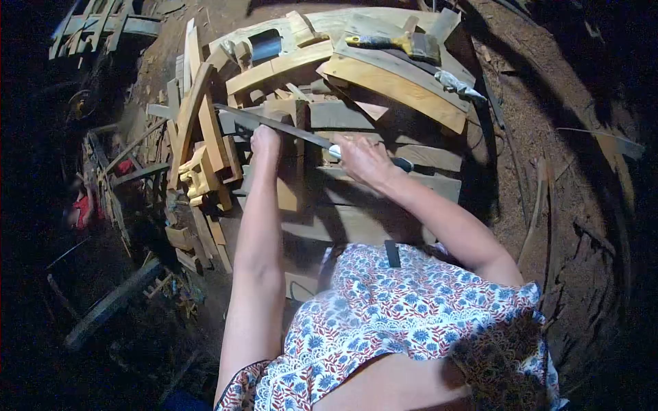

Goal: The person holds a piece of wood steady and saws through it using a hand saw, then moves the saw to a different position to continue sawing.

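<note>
My right hand (368, 162) is closed around the pale and dark handle of a hand saw (301, 133). Its long narrow metal blade slants up and left across a wooden piece (282, 109). Just below the blade, my left hand (266, 142) is closed in a fist at the left side of that piece and seems to grip it. Its fingertips are hidden, and so are the blade's teeth. The wooden piece rests on a slatted wooden bench (343, 222) in front of me.
Beyond the hands lie curved boards (404, 85), a paintbrush (391, 44) with a yellow-black handle and a crumpled silvery tube (459, 85). Long wood strips (205, 123) and a yellow clamp-like object (195, 179) crowd the left side. Brown ground (521, 137) with scraps lies right.
</note>
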A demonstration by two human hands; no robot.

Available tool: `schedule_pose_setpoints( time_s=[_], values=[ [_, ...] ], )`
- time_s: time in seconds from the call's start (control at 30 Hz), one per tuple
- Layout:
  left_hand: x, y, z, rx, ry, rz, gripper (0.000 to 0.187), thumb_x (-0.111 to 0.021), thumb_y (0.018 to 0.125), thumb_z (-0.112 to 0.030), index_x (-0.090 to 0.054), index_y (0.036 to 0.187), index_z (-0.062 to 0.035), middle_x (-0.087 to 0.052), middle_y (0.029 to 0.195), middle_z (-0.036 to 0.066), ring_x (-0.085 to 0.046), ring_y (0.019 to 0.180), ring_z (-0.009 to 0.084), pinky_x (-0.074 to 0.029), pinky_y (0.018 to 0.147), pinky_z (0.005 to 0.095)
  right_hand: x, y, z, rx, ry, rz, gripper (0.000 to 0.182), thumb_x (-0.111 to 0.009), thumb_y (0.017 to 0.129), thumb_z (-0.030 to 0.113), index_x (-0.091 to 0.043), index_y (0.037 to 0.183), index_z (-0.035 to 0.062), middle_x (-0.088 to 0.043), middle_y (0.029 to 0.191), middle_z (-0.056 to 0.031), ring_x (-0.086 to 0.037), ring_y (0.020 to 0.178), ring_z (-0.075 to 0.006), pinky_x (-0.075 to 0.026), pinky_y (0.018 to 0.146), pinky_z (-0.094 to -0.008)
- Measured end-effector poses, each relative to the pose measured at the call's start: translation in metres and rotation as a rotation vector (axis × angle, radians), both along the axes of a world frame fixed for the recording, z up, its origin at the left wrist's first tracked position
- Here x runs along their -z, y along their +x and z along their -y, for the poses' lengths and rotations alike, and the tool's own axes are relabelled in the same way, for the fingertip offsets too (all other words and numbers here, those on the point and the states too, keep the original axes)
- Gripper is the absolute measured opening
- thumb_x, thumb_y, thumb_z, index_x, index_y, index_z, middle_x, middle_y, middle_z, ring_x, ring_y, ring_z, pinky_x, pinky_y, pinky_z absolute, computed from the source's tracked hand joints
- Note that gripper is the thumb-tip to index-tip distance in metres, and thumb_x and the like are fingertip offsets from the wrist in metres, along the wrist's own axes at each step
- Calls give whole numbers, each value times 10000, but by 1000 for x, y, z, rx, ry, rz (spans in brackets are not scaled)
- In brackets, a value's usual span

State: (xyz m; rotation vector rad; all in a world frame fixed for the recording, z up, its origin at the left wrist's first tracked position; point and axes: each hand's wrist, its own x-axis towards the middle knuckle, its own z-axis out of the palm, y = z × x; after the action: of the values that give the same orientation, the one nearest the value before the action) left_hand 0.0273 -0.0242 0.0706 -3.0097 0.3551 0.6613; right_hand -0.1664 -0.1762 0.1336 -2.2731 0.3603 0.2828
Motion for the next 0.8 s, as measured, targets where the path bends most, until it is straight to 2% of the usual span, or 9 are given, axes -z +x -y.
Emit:
schedule_pose_setpoints(
  time_s=[0.13, 0.2, 0.43, 0.5, 0.53, 0.57, 0.63, 0.73, 0.8],
  values=[
    [25, 8, -17, 67, -29, 79, 291, -517, 839, -251, -653, 891, 0, -634, 952, 203, -614, 905, 357, -498, 782, 422, 13, 13, -10, 33, 71, 43, 230, -480, 772, 34, -555, 986, 70, -597, 756, -275, -621, 709, -406, -507, 566, -487],
    [19, 1, -13, -16, -3, 74, 321, -418, 867, -203, -628, 987, 7, -619, 986, 220, -599, 923, 365, -483, 769, 438, 24, 32, -22, 49, 31, 59, 233, -483, 770, 35, -561, 988, 68, -599, 751, -271, -622, 722, -400, -505, 578, -489],
    [-8, -3, 4, -137, -50, -59, 375, -406, 883, -296, -615, 1055, -36, -586, 1075, 231, -558, 1012, 381, -447, 849, 442, 39, 32, -23, 72, 47, 71, 307, -545, 752, 75, -561, 1059, 83, -624, 836, -214, -619, 791, -379, -495, 670, -482],
    [9, 6, -4, -170, -45, 64, 269, -485, 853, -212, -644, 919, -6, -626, 992, 197, -606, 931, 359, -496, 789, 438, 36, 25, -18, 85, 97, 61, 367, -553, 750, 81, -540, 1116, 102, -613, 913, -211, -609, 865, -351, -490, 720, -469],
    [10, 8, -6, -125, 11, 46, 263, -473, 851, -184, -647, 939, -8, -624, 997, 199, -603, 945, 351, -494, 796, 433, 33, 19, -13, 69, 81, 2, 442, -553, 746, 64, -502, 1180, 124, -597, 966, -206, -586, 937, -337, -477, 771, -459],
    [17, 10, -11, -43, 45, 79, 261, -461, 849, -159, -647, 941, -1, -626, 995, 194, -602, 949, 350, -493, 800, 436, 32, 15, -4, 37, 231, 65, 466, -532, 745, 32, -483, 1199, 127, -595, 961, -209, -571, 956, -358, -462, 817, -451],
    [11, 4, -8, -47, -9, 55, 252, -467, 845, -150, -651, 910, 10, -630, 975, 194, -610, 927, 349, -496, 796, 431, 51, -1, -3, 53, 234, 135, 536, -508, 740, 0, -455, 1225, 222, -557, 1110, -181, -550, 1000, -366, -456, 799, -503],
    [-12, -12, 3, -113, -17, 38, 220, -493, 834, -143, -652, 876, 3, -635, 961, 191, -621, 899, 347, -504, 779, 423, 72, -4, -14, 126, 235, 201, 514, -511, 751, 17, -452, 1230, 195, -583, 1052, -199, -564, 970, -374, -450, 829, -459],
    [30, -8, -19, -12, -30, 206, 168, -571, 787, -126, -605, 903, -10, -633, 912, 160, -631, 839, 338, -511, 739, 417, 64, -4, -11, 135, 244, 140, 496, -544, 730, 33, -473, 1208, 144, -589, 1038, -196, -564, 971, -365, -452, 834, -436]
  ],
)
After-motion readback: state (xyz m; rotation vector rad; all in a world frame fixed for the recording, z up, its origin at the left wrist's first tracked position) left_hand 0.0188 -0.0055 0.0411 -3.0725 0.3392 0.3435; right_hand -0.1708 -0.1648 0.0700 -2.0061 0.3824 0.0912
